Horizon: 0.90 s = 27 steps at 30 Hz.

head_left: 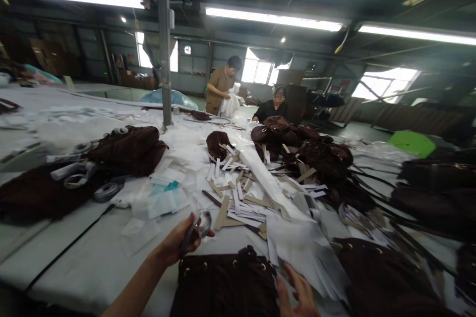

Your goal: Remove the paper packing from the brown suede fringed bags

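While parting the fingers of the right hand [295,290] loosely, with nothing in them, beside a dark brown bag [226,287] on the white table [107,252], grips a shiny roll [205,223], perhaps clear tape, in the curled fingers of the left hand [182,240], near the bag's far left corner. Faces scattered paper strips [224,212], then piled brown bags [323,161] and, farther off, a standing co-worker [218,85] with a white bundle [229,104]

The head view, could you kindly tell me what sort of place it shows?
Probably a bag factory or workshop: brown eyeleted bags and scattered paper strips lie on a white worktable, with tube lights overhead.
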Tool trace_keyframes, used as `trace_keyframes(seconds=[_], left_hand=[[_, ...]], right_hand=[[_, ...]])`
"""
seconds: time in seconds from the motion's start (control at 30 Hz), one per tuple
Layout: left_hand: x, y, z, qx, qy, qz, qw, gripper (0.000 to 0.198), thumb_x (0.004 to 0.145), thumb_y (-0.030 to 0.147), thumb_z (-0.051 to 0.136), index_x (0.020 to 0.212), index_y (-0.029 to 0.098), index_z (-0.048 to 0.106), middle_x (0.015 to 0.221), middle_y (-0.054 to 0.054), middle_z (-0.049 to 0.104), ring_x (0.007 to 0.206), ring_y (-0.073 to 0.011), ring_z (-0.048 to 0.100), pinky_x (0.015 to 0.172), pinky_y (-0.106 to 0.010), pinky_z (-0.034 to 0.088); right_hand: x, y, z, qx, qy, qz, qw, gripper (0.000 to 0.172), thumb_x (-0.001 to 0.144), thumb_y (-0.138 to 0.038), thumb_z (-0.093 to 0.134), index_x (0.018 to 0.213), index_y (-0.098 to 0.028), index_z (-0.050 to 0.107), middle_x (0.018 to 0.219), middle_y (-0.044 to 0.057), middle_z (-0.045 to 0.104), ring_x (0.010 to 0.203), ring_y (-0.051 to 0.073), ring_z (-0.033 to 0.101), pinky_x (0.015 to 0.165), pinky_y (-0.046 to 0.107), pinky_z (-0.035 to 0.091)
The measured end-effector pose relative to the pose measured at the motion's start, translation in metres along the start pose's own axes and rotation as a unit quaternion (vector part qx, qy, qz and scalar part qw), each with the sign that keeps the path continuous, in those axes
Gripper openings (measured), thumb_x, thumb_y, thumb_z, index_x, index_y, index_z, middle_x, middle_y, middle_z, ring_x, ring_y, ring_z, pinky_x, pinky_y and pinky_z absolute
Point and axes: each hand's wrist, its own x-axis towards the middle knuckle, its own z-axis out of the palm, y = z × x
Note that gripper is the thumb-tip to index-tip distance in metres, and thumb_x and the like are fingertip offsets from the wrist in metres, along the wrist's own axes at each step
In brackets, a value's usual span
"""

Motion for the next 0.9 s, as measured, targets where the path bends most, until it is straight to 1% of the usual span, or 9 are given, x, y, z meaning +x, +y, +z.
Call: trace_keyframes(seconds=[0.13, 0.3, 0.4, 0.5, 0.6, 0.67, 0.73, 0.8, 0.9], left_hand=[[-0.006, -0.001, 0.023, 0.086, -0.032, 0.009, 0.996, 0.044, 0.087, 0.056, 0.048, 0.088, 0.012, 0.055, 0.086, -0.012, 0.07, 0.037, -0.0033, 0.043, 0.033, -0.015, 0.022], [-0.023, -0.002, 0.046, 0.194, -0.017, -0.009, 0.981, 0.046, 0.082, 0.06, 0.053, 0.087, 0.015, 0.056, 0.046, 0.004, 0.055, 0.032, -0.0058, 0.039, 0.032, -0.015, 0.019], [-0.031, -0.002, 0.054, 0.239, -0.017, -0.002, 0.971, 0.049, 0.083, 0.063, 0.047, 0.086, 0.015, 0.056, 0.043, 0.004, 0.054, 0.032, -0.0066, 0.039, 0.033, -0.015, 0.02], [-0.032, 0.0, 0.058, 0.248, -0.015, 0.014, 0.969, 0.047, 0.082, 0.061, 0.05, 0.087, 0.015, 0.058, 0.046, 0.004, 0.055, 0.033, -0.0065, 0.04, 0.034, -0.015, 0.021], [-0.029, 0.002, 0.062, 0.257, -0.002, 0.007, 0.966, 0.046, 0.08, 0.059, 0.055, 0.082, 0.013, 0.061, 0.048, 0.004, 0.054, 0.034, -0.0052, 0.037, 0.034, -0.016, 0.019], [-0.027, 0.001, 0.065, 0.275, -0.003, -0.008, 0.961, 0.05, 0.079, 0.061, 0.055, 0.075, 0.012, 0.063, 0.048, 0.002, 0.055, 0.035, -0.0052, 0.036, 0.034, -0.017, 0.019], [-0.028, 0.0, 0.068, 0.288, 0.01, -0.013, 0.958, 0.049, 0.078, 0.06, 0.056, 0.07, 0.012, 0.062, 0.047, 0.003, 0.053, 0.035, -0.0063, 0.037, 0.035, -0.018, 0.021], [-0.03, -0.002, 0.07, 0.278, 0.045, -0.003, 0.959, 0.044, 0.078, 0.056, 0.057, 0.071, 0.013, 0.061, 0.047, 0.004, 0.051, 0.038, -0.0075, 0.039, 0.038, -0.019, 0.026], [-0.036, -0.002, 0.073, 0.255, 0.032, 0.002, 0.966, 0.029, 0.077, 0.041, 0.06, 0.08, 0.013, 0.064, 0.055, 0.003, 0.056, 0.043, -0.0079, 0.041, 0.041, -0.019, 0.027]], right_hand=[[-0.01, -0.064, 0.033, 0.185, -0.189, 0.028, 0.964, 0.047, 0.077, -0.052, 0.062, 0.108, -0.018, 0.065, 0.111, 0.012, 0.068, 0.099, 0.027, 0.064, 0.087, 0.037, 0.051], [-0.012, -0.118, 0.073, 0.343, -0.3, 0.08, 0.887, 0.05, 0.074, -0.051, 0.068, 0.11, -0.016, 0.064, 0.099, 0.009, 0.072, 0.087, 0.025, 0.067, 0.074, 0.034, 0.052], [-0.011, -0.12, 0.079, 0.361, -0.289, 0.06, 0.885, 0.041, 0.074, -0.049, 0.068, 0.099, -0.016, 0.068, 0.092, 0.006, 0.073, 0.088, 0.025, 0.066, 0.079, 0.034, 0.051], [-0.009, -0.107, 0.07, 0.289, -0.243, 0.03, 0.925, 0.039, 0.081, -0.049, 0.06, 0.1, -0.016, 0.067, 0.092, 0.009, 0.072, 0.087, 0.026, 0.066, 0.078, 0.037, 0.052], [-0.005, -0.098, 0.054, 0.135, -0.136, -0.124, 0.974, 0.036, 0.085, -0.041, 0.057, 0.112, -0.018, 0.063, 0.11, 0.012, 0.067, 0.101, 0.028, 0.062, 0.089, 0.043, 0.049], [-0.002, -0.101, 0.043, 0.032, -0.12, -0.268, 0.955, 0.037, 0.083, -0.036, 0.061, 0.118, -0.024, 0.061, 0.122, 0.011, 0.062, 0.112, 0.029, 0.055, 0.096, 0.046, 0.044], [0.0, -0.108, 0.037, -0.034, -0.175, -0.364, 0.914, 0.032, 0.083, -0.031, 0.062, 0.115, -0.027, 0.063, 0.12, 0.008, 0.064, 0.109, 0.028, 0.056, 0.094, 0.046, 0.045], [0.001, -0.114, 0.035, -0.046, -0.22, -0.39, 0.893, 0.024, 0.087, -0.026, 0.058, 0.109, -0.026, 0.066, 0.11, 0.007, 0.068, 0.099, 0.025, 0.061, 0.089, 0.042, 0.049], [-0.002, -0.114, 0.04, 0.009, -0.228, -0.34, 0.912, 0.022, 0.089, -0.022, 0.052, 0.106, -0.024, 0.066, 0.104, 0.007, 0.069, 0.097, 0.021, 0.063, 0.086, 0.035, 0.051]])
